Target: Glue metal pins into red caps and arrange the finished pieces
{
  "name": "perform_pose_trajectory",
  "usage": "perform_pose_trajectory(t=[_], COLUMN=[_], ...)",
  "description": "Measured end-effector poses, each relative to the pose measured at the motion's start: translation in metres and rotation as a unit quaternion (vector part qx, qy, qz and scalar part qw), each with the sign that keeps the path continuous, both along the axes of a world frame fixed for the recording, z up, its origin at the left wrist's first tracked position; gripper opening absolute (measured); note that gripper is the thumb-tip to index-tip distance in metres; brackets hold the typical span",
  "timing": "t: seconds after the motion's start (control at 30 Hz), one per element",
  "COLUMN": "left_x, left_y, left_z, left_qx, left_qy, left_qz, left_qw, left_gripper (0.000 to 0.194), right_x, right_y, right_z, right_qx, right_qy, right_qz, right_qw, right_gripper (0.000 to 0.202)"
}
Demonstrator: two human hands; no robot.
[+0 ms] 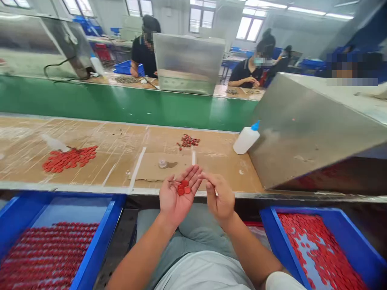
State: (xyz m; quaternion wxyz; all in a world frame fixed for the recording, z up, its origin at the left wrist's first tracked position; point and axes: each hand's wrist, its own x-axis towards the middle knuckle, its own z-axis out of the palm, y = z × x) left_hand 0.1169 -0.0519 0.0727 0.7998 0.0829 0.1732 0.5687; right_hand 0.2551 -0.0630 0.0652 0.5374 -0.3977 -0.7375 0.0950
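Left hand (175, 197), centre of frame: palm up, fingers extended and flat, a few red discs (183, 188) lying loose in the palm, not gripped. Right hand (223, 197) just right of it: fingers curled, thumb and index near the left fingertips. Can't tell if anything is pinched there.

More on the counter (220, 145): red disc pile (69, 159) at left of frame, small dark-red pieces (188, 141) above the hands, white bottle (245, 140) right of centre. Blue tray (96, 241) lower left holds rows of red parts; second blue tray (347, 237) lower right holds scattered red ones.

Handling, my read: discs are light, thin, probably stiff; may be slick and could slide off a tilted palm. Can't judge fragility. Take one by opposite edges, thumb and index; faces give little purchase.
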Motion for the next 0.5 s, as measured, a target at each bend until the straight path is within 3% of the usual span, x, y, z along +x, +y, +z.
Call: perform_pose_trajectory(t=[0.17,0.33,0.43,0.5], left_x=[-0.029,-0.039,-0.04,-0.043], left_y=[0.003,0.006,0.004,0.001], left_z=[0.004,-0.004,-0.007,-0.011], left_qx=[0.006,-0.014,-0.03,-0.051], left_qy=[-0.046,-0.02,-0.037,-0.046], left_qz=[-0.005,0.051,0.072,0.095], left_qw=[0.999,0.998,0.996,0.993], left_gripper=[0.055,0.049,0.042,0.037], right_x=[-0.014,-0.036,-0.041,-0.043], right_y=[0.011,0.023,0.03,0.033], right_z=[-0.008,-0.014,-0.014,-0.015], right_qx=[-0.058,-0.133,-0.203,-0.31], right_qy=[-0.071,-0.087,-0.032,0.065], right_qz=[0.125,0.199,0.223,0.244], right_qw=[0.988,0.967,0.953,0.916], right_gripper=[0.04,0.027,0.019,0.017])
